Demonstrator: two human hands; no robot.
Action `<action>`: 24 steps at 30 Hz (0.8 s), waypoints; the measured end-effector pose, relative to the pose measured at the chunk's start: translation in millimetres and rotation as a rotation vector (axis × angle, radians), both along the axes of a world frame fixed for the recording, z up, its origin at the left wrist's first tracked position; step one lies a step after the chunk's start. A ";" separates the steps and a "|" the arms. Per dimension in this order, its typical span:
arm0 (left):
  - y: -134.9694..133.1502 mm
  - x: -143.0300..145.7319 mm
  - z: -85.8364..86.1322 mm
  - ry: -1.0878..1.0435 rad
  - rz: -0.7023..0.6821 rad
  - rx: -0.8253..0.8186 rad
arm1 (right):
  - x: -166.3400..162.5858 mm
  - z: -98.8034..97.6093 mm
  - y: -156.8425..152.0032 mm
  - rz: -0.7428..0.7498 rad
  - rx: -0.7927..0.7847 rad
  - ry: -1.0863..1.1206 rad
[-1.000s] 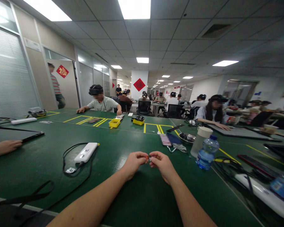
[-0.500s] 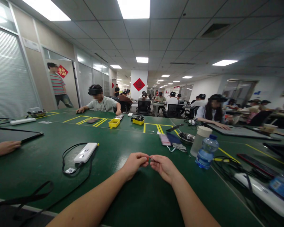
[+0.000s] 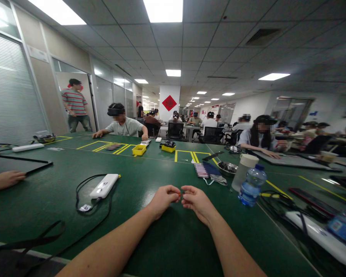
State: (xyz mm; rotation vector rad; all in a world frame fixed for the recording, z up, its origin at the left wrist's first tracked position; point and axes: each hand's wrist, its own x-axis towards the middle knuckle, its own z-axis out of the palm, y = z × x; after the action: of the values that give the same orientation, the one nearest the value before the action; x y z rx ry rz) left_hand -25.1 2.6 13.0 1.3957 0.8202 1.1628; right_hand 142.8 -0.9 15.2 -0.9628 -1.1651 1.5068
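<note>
Above the green table (image 3: pixel 127 227), my two hands meet fingertip to fingertip in front of me. My left hand (image 3: pixel 163 201) is closed in a pinch on a small orange-red piece (image 3: pixel 179 195), of which only a bit shows at the fingertips. My right hand (image 3: pixel 198 202) faces it from the right, thumb and forefinger curled close together beside the piece. Whatever sits between the right fingertips is too small and too hidden to name.
A white power bank (image 3: pixel 105 186) with black cables lies left. Right stand a water bottle (image 3: pixel 251 186), a pale cup (image 3: pixel 244 171) and a metal bowl (image 3: pixel 227 167). Yellow trays (image 3: pixel 138 150) sit farther back. Co-workers sit around; another person's hand (image 3: pixel 14 178) rests at far left.
My right fingers have shifted slightly, and the small metallic bit seen at their tips is now mostly hidden. My left hand has barely moved. A person in the doorway has turned and moved right.
</note>
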 end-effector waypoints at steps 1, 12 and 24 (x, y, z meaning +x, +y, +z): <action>0.3 -0.2 0.0 0.018 0.015 0.023 | -0.7 -0.8 0.7 -0.022 0.024 -0.026; 1.8 1.0 -1.8 -0.007 0.030 0.129 | -4.2 1.8 -0.8 -0.062 0.274 -0.160; 2.6 0.0 -0.5 0.022 0.044 0.124 | -3.9 4.9 -2.0 -0.057 0.300 -0.171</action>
State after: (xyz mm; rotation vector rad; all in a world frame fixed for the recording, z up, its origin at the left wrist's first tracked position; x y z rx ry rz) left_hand -25.1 5.3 12.4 1.5012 0.8094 1.2518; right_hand 138.9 -2.9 20.2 -0.9221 -1.4271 1.1796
